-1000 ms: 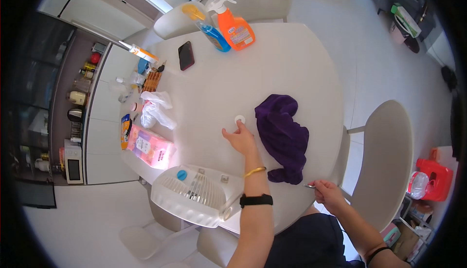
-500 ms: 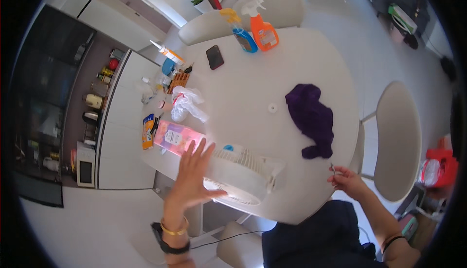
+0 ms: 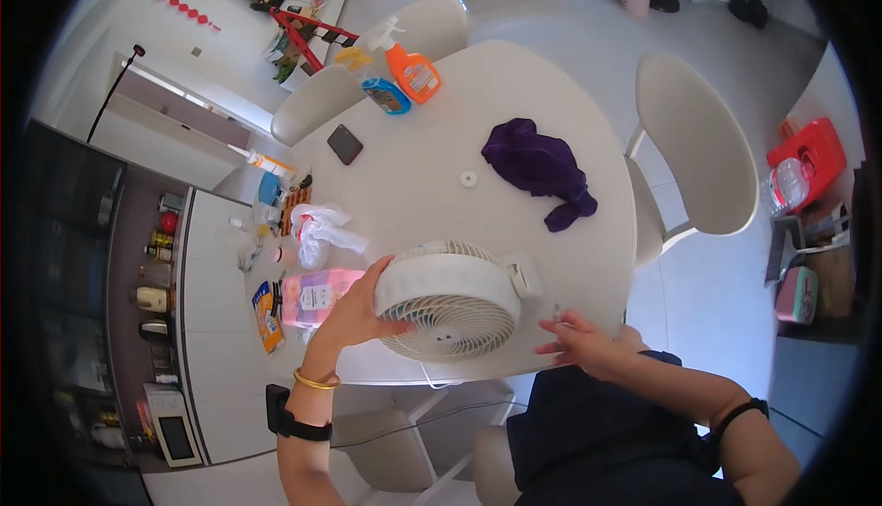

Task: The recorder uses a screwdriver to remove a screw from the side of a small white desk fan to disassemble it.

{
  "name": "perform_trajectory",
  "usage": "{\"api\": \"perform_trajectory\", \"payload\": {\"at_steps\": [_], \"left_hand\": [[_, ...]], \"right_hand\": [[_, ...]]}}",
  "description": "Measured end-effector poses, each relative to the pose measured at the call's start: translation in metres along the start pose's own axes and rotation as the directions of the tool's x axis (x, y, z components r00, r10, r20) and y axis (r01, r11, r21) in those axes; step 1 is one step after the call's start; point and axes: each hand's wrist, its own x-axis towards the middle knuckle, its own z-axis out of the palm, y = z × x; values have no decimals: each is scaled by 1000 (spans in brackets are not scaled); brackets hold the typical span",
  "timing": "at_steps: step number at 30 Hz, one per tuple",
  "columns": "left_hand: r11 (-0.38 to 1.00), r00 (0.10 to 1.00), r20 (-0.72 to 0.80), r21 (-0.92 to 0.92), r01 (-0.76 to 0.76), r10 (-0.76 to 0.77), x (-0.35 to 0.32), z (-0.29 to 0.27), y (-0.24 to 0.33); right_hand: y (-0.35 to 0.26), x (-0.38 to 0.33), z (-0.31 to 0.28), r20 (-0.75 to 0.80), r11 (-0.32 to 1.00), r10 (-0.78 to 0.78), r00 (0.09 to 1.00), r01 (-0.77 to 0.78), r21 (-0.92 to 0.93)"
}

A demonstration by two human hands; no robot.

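Observation:
A white table fan is at the near edge of the table, its round grille turned toward me. My left hand grips the fan's left rim, fingers along the outer housing and thumb over the front grille. Just right of the fan, my right hand is closed, apart from the fan. Its thumb and fingertips pinch a small, thin metallic piece, too small to name. Beyond the fan lie a small white disc with a hole and a crumpled purple cloth.
Left on the table are a pink tissue pack, a white plastic bag and an orange pouch. Farther back are a phone, a blue spray bottle and an orange one. A beige chair stands at right.
My left hand, spread beside the fan before, has taken hold of its rim. The fan's grille now faces me more. My right hand has come closer to the fan. The whole view has shifted.

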Motion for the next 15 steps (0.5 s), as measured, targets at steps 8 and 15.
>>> {"api": "perform_trajectory", "payload": {"at_steps": [8,15], "left_hand": [[979,949,-252,-124,160,-187,-34,45,-10],[435,707,-100,-845,312,-700,-59,97,71]], "right_hand": [[-18,67,36,-59,940,-341,938,340,-33],[-108,157,39,207,812,-457,865,501,-299]]}}
